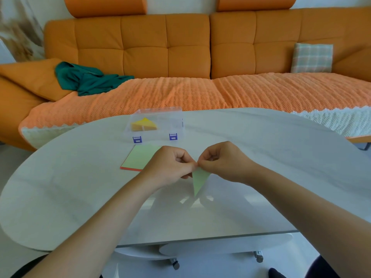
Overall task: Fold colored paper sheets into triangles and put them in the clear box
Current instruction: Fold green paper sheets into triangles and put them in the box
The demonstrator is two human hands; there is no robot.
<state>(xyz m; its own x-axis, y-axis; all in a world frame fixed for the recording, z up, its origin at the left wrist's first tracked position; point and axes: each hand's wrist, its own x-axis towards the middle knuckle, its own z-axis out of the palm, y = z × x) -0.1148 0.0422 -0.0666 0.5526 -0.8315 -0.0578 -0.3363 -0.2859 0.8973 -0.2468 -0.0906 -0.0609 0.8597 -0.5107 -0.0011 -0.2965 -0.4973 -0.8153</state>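
A light green folded paper triangle (198, 180) hangs point down just above the white table (261, 177). My left hand (170, 167) and my right hand (222, 163) both pinch its top edge, fingertips meeting at the middle. Behind my left hand lies a small stack of paper sheets (140, 157), light green on top with a red sheet showing at its edge. Further back stands the clear box (158, 125) with blue latches, lid raised, holding folded yellow and orange triangles (143, 124).
An orange sofa (180, 57) with a textured orange cover runs behind the table. A green cloth (86, 79) lies on its left part and a checked cushion (312, 58) leans at the right. The table's front edge is near my forearms.
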